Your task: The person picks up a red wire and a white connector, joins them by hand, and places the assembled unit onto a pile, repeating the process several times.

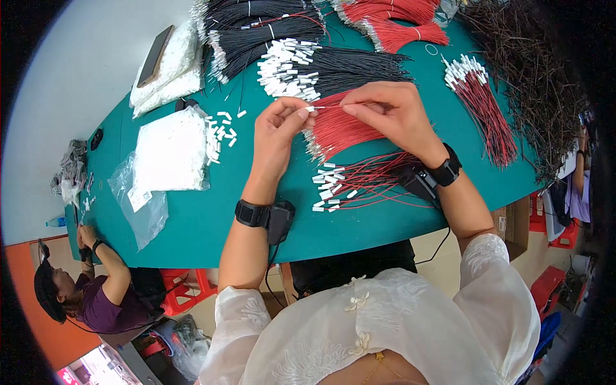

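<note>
Pinched between thumb and finger of my left hand (pixel 277 125) is a small white connector housing (pixel 310 109). My right hand (pixel 388 114) grips a thin wire, whose pale end runs into or against the housing; I cannot tell how deep. Beneath both hands spreads a bundle of red wires (pixel 343 133) with bare metal ends at its left. Just nearer to me, red wires with white housings (pixel 330 186) lie fanned out below my right wrist. Beyond my hands rests a bundle of black wires (pixel 359 67) tipped with white housings (pixel 289 69).
Loose white housings (pixel 221 133) are scattered beside a full plastic bag (pixel 172 154) on the green table (pixel 224 237). More tied black bundles (pixel 250 35) and red bundles (pixel 401 32) lie at the back. A brown tangled heap (pixel 523 83) covers the right side. Another person (pixel 96 289) works at the left.
</note>
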`<state>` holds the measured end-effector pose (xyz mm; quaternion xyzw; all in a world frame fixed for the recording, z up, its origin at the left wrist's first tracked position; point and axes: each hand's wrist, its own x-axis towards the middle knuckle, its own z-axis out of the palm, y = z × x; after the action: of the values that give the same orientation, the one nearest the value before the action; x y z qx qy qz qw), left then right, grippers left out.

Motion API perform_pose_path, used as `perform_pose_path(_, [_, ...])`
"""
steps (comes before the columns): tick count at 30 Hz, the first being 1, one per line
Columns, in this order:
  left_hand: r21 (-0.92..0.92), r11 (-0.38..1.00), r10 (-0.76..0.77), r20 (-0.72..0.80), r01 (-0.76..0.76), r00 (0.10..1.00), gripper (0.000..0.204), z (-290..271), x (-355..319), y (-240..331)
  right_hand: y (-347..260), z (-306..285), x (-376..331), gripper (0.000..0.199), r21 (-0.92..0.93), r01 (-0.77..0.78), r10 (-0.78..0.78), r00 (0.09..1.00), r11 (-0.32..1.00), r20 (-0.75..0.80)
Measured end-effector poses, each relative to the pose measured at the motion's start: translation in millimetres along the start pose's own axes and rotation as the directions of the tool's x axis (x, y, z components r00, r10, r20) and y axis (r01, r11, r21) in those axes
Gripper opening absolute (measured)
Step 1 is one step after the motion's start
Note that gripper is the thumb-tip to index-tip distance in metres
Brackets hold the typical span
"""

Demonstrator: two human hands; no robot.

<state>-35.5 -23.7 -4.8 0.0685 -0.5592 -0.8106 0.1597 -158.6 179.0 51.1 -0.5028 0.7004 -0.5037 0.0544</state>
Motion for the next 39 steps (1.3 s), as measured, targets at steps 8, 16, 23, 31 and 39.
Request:
perform_pose_path(8, [0.006, 1.0, -0.016, 0.058, 0.016, 0.998, 0.009, 6.3, -2.8, 1.7, 1.2, 2.3, -0.5, 0.012, -0.011, 0.013, -0.014, 0.996, 1.0, -0.083])
perform_pose_path(16, [-0.029, 1.0, -0.005, 0.1, 0.008, 0.995, 0.009, 5.8, -3.6, 1.5, -3.8, 4.5, 0.1, 0.013, -0.085, 0.146, -0.153, 0.984, 0.986, -0.087])
perform_pose_path(23, [-0.029, 1.0, -0.005, 0.105, 0.008, 0.994, 0.01, 5.2, -3.2, 0.8, -4.1, 3.9, 0.5, 0.013, -0.149, 0.212, -0.226, 0.97, 0.966, -0.085])
perform_pose_path(31, [-0.029, 1.0, -0.003, 0.098, 0.006, 0.995, 0.009, 5.6, -3.7, 0.9, -6.2, 7.3, -0.4, 0.008, -0.142, 0.185, -0.204, 0.97, 0.972, -0.134])
perform_pose_path(39, [0.016, 1.0, 0.01, 0.098, -0.012, 0.995, 0.013, 8.5, -5.6, 1.9, -4.4, 8.6, -1.6, 0.004, -0.128, 0.161, -0.177, 0.975, 0.979, -0.132])
